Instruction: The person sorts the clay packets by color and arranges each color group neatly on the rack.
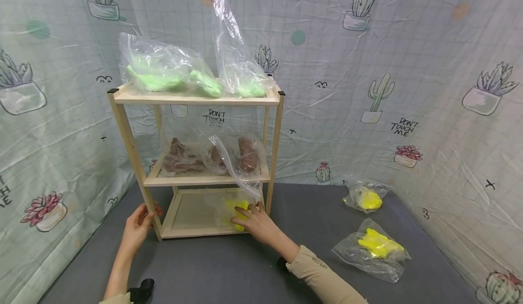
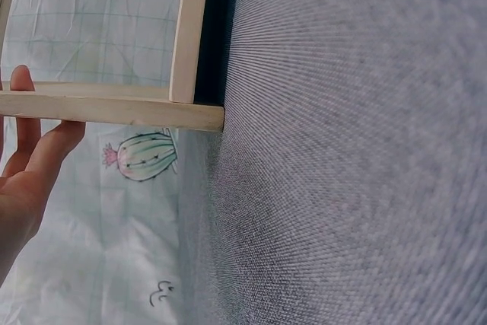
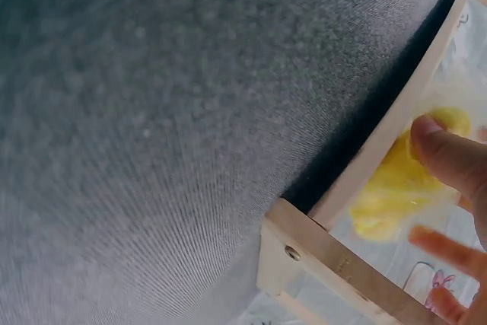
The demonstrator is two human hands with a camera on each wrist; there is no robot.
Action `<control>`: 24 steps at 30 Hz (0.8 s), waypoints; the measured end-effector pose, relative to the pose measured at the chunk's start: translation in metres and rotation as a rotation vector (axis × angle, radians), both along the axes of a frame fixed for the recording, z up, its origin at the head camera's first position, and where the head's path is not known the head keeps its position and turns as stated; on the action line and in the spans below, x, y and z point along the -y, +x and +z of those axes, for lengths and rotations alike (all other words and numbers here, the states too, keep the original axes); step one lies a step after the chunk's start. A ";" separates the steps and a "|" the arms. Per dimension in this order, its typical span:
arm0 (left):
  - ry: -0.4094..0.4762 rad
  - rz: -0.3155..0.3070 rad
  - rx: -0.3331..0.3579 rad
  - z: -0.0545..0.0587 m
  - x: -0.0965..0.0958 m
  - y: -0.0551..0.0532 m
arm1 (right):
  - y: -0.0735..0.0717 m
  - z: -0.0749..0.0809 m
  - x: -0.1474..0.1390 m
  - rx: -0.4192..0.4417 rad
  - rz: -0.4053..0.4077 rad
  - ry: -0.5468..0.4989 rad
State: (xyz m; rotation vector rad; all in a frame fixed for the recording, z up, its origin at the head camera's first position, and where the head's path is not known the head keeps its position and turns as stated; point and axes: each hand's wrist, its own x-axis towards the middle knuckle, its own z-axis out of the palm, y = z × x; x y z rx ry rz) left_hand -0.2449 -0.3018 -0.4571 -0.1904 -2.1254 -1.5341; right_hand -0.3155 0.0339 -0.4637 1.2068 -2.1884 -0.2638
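A three-tier wooden shelf [image 1: 192,100] stands on the dark grey table. My left hand [image 1: 138,224] holds its left front post low down, with fingers on both sides of the wood [image 2: 99,108]. On the right side of the bottom tier lies a clear plastic bag with a yellow item [image 3: 396,180]; its exact kind cannot be told. My right hand [image 1: 259,222] is over this bag, fingers spread and thumb [image 3: 434,138] resting on the yellow part. The hand partly hides the bag in the head view.
Clear bags with light green items [image 1: 157,80] sit on the top tier, and bags with brown items [image 1: 247,154] on the middle one. One bag overhangs the middle tier's front edge. Two yellow-filled bags [image 1: 369,200] [image 1: 377,245] lie on the table at right. Patterned sheeting surrounds the table.
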 end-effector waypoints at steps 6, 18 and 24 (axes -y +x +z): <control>-0.012 0.003 -0.007 0.000 -0.001 0.000 | 0.013 0.001 -0.002 0.138 -0.037 0.041; -0.011 0.008 -0.003 0.000 -0.002 -0.002 | 0.034 0.005 0.005 0.314 -0.192 0.096; 0.046 -0.030 -0.029 -0.001 -0.003 -0.002 | 0.032 0.004 0.024 0.370 -0.194 0.124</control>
